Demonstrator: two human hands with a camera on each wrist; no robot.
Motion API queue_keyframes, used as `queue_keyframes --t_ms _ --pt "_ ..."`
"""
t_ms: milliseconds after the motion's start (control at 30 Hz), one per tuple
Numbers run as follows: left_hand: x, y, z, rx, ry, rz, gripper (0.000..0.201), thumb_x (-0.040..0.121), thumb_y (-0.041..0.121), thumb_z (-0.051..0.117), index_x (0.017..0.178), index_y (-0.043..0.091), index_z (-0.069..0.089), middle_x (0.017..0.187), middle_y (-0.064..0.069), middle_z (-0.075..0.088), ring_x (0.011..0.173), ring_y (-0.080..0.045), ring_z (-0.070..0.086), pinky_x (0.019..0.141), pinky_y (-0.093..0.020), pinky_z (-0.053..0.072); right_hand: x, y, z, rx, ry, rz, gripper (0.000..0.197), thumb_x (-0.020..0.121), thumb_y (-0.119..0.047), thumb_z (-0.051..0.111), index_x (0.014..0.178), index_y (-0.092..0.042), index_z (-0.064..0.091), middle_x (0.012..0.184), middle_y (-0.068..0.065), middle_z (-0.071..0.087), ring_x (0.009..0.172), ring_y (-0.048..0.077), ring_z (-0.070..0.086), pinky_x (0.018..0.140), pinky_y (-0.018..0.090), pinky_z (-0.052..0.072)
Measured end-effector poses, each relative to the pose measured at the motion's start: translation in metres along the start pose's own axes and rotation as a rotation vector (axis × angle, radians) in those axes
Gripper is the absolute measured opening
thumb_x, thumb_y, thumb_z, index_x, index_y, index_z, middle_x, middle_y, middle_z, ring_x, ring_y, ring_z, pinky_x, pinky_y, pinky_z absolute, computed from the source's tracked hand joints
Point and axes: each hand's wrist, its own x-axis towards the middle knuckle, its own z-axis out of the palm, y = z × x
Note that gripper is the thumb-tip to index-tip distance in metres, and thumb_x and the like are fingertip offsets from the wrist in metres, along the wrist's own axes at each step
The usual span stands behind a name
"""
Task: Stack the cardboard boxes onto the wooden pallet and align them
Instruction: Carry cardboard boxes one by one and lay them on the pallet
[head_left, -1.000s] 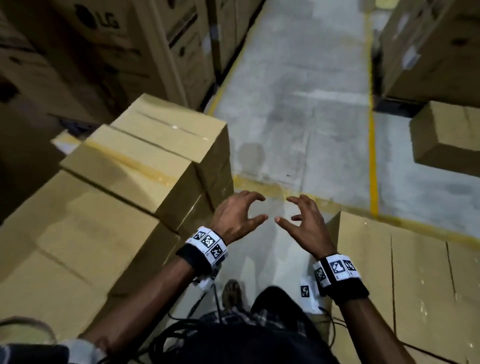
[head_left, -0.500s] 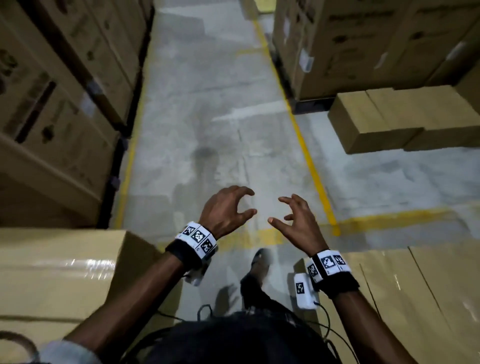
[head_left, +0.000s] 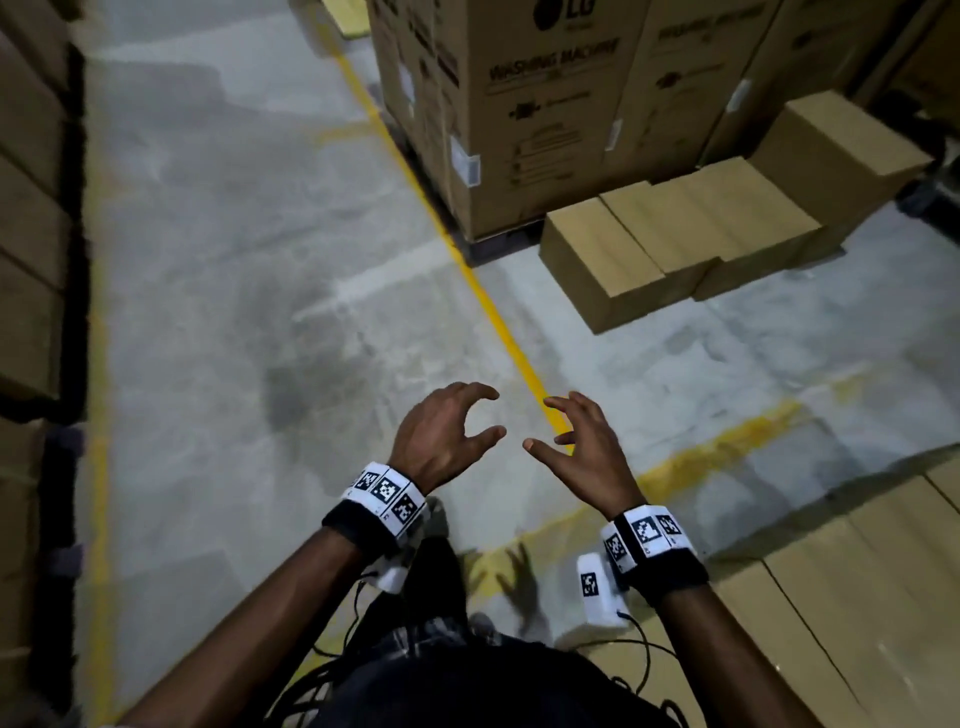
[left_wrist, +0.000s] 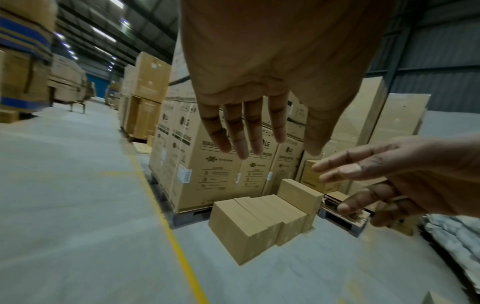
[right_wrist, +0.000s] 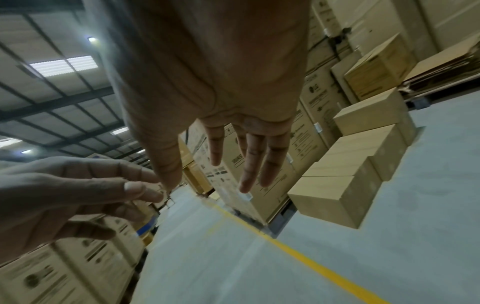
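- Head view: both hands are carried empty — left hand (head_left: 441, 441) and right hand (head_left: 582, 452) with loosely curled fingers, nothing grasped.
- Loose cardboard boxes (head_left: 670, 244) are left on the floor ahead; more stacking is judged to remain.
- Compared with a second ago, the box stack formerly at the left is gone from view — the floor boxes are now seen nearer.

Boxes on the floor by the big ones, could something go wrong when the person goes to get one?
Maybe. Both hands, left hand and right hand, are empty and far from the small boxes. Loose cables hang at the waist and might snag while bending. The small boxes sit tight together against the tall washing machine cartons, so pulling one could drag its neighbour.
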Motion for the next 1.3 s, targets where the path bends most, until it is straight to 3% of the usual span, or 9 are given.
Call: queue_keyframes --t_ms 267,367,500,700,867,1133,1300 --pt "0.258 0.016 -0.016 0.011 -0.115 0.215 0.049 0.092 0.053 0.070 0.135 0.034 0.059 0.131 0.006 0.066 0.115 -0.019 0.063 0.087 -0.033 0.048 0.180 0.021 -0.080 0.049 0.224 0.135 0.059 0.085 -0.042 0.083 0.137 -0.040 0.056 0.160 -0.007 0.031 0.099 0.016 0.067 0.095 0.039 0.054" --pt "0.351 0.035 -0.029 0.017 -0.151 0.302 0.050 0.092 0.053 0.070 0.136 0.033 0.059 0.130 0.004 0.067 0.115 -0.021 0.063 0.086 -0.035 0.050 0.237 0.021 -0.115 0.089 0.307 0.222 0.059 0.086 -0.041 0.082 0.138 -0.038 0.057 0.160 -0.006 0.032 0.099 0.016 0.067 0.094 0.040 0.055" --pt "0.461 0.073 -0.027 0.002 -0.215 0.409 0.050 0.092 0.051 0.071 0.137 0.031 0.060 0.131 0.007 0.067 0.116 -0.018 0.063 0.082 -0.029 0.044 0.301 0.025 -0.154 0.144 0.457 0.295 0.055 0.085 -0.040 0.082 0.135 -0.040 0.057 0.157 -0.006 0.035 0.096 0.011 0.068 0.098 0.043 0.054" --pt "0.568 0.135 0.011 -0.019 -0.354 0.503 0.053 0.089 0.051 0.073 0.137 0.037 0.057 0.129 0.008 0.068 0.114 -0.016 0.064 0.084 -0.031 0.048 0.361 0.051 -0.206 0.181 0.545 0.413 0.058 0.086 -0.043 0.082 0.138 -0.040 0.056 0.160 -0.006 0.032 0.097 0.011 0.068 0.096 0.037 0.054" --pt "0.656 0.198 0.062 -0.036 -0.429 0.600 0.066 0.088 0.053 0.074 0.145 0.041 0.043 0.128 0.007 0.069 0.109 -0.020 0.068 0.081 -0.035 0.054 0.414 0.109 -0.276 0.228 0.644 0.453 0.060 0.086 -0.040 0.082 0.140 -0.035 0.056 0.160 -0.001 0.033 0.096 0.013 0.069 0.088 0.029 0.054" --pt "0.816 0.359 0.153 0.008 -0.511 0.666 0.072 0.086 0.057 0.073 0.147 0.047 0.037 0.125 0.008 0.069 0.103 -0.021 0.068 0.084 -0.040 0.056 0.502 0.223 -0.451 0.250 0.756 0.500 0.059 0.087 -0.044 0.080 0.140 -0.036 0.055 0.160 0.000 0.034 0.096 0.018 0.069 0.087 0.025 0.051" --pt "0.893 0.454 0.200 -0.004 -0.518 0.678 0.070 0.086 0.060 0.072 0.146 0.048 0.037 0.124 0.010 0.069 0.106 -0.020 0.067 0.083 -0.036 0.054 0.550 0.274 -0.562 0.213 0.772 0.509 0.060 0.088 -0.043 0.080 0.142 -0.032 0.056 0.158 0.001 0.036 0.095 0.018 0.068 0.075 0.004 0.043"
